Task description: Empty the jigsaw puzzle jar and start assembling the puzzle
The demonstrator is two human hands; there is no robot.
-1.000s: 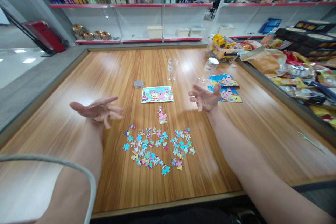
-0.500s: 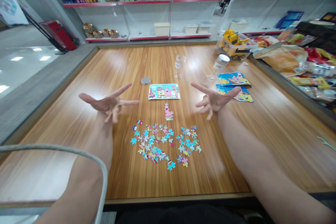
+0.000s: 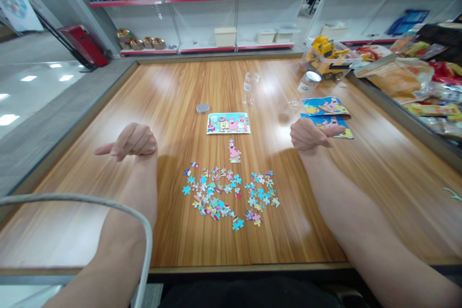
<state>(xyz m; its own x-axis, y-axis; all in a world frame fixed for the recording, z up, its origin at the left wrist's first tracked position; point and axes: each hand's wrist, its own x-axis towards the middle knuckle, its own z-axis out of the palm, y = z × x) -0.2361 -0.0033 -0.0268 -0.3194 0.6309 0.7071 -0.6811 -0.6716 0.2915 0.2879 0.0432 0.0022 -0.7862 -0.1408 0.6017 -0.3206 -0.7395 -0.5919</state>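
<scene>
Two clenched hands flank a loose spread of puzzle pieces

Both hands are raised on either side of a wooden table (image 3: 180, 84). The left hand (image 3: 135, 142) has its fingers curled into the palm, with its thumb stretched out to the left. The right hand (image 3: 309, 134) is clenched the same way, its thumb pointing right across the view of two blue picture sheets (image 3: 325, 106); whether it touches them cannot be told.

Between the forearms, on the near middle of the table, lie the puzzle pieces (image 3: 221, 205), scattered in a larger group on the left and a smaller one on the right. Just beyond them stretches a joined pink section (image 3: 234, 152), and farther still a cartoon picture card (image 3: 228, 124).

A round silver lid (image 3: 202, 108) rests beyond the card's left end. Farther off stand a clear jar (image 3: 248, 86) and, to its right, a lidded jar (image 3: 306, 85). In the far right corner is a clear tub (image 3: 335, 64) of yellow toy vehicles. A grey cable (image 3: 108, 204) loops across the near left.
</scene>
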